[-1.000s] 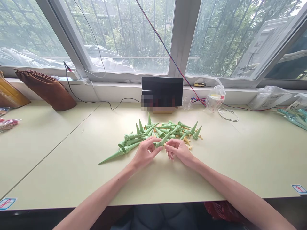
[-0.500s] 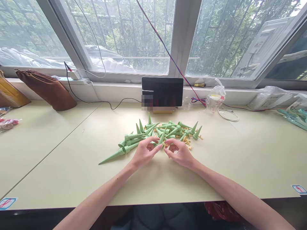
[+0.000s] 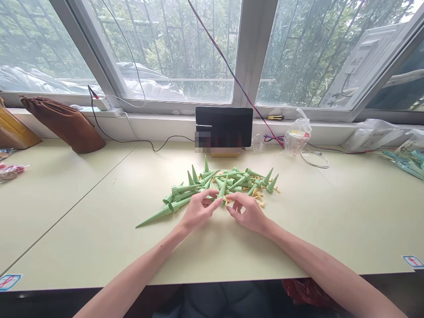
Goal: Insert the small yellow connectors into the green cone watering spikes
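Observation:
My left hand (image 3: 200, 211) is closed, pinching a green plant-watering spike (image 3: 223, 187) between thumb and fingers, its point tilted upward. At the lower end of that spike is a small yellow valve (image 3: 227, 200). My right hand (image 3: 247, 212) has thumb and forefinger bent around this valve, touching it from the right. The fingertips hide part of the join. Just beyond both hands lies a heap of green spikes (image 3: 185, 195), several standing upright on their caps. More yellow valves (image 3: 257, 194) are scattered at the heap's right side.
A black tablet (image 3: 224, 126) leans on a stand behind the heap. Brown pouch (image 3: 66, 126) stands back left. At the back right are a bagged cup (image 3: 297, 134), a coiled white cable (image 3: 315, 159) and plastic bags (image 3: 371, 134). The table's front edge runs below my forearms.
The spike in my left hand has shifted slightly left and down. My right fingers have moved closer around the yellow valve. The heap has stayed the same.

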Demonstrator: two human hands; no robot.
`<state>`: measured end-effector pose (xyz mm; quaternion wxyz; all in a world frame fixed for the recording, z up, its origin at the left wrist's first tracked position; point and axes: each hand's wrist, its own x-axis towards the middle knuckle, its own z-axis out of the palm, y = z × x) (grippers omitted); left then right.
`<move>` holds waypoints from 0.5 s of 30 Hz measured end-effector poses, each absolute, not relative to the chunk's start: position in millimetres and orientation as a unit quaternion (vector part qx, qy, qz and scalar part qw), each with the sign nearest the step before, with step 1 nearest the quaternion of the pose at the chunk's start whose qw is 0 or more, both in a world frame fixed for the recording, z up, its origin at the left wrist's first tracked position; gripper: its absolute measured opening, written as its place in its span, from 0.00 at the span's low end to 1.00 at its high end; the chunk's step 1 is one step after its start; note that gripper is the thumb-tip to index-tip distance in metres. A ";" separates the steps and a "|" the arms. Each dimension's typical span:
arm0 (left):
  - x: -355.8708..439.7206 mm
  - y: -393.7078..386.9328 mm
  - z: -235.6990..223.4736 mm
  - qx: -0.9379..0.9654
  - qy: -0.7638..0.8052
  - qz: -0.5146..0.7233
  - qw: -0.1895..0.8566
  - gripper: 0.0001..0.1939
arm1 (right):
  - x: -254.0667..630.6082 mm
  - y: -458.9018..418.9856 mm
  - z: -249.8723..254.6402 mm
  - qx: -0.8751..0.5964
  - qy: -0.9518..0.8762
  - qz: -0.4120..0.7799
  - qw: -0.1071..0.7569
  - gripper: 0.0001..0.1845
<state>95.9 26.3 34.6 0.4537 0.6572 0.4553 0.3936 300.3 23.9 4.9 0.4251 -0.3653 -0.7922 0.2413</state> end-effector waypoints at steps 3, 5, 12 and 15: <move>96.5 26.5 34.6 0.657 0.453 0.390 0.459 0.19 | 300.9 25.2 1.6 -0.367 -0.798 0.223 0.423 0.10; 96.7 26.5 34.5 0.657 0.451 0.388 0.463 0.19 | 301.6 25.6 0.0 -0.370 -0.803 0.210 0.418 0.09; 96.4 26.9 34.2 0.653 0.448 0.381 0.477 0.17 | 304.3 26.6 -0.9 -0.348 -0.830 0.150 0.409 0.09; 96.6 26.7 35.1 0.650 0.448 0.380 0.482 0.17 | 304.7 26.7 -0.7 -0.343 -0.836 0.138 0.406 0.10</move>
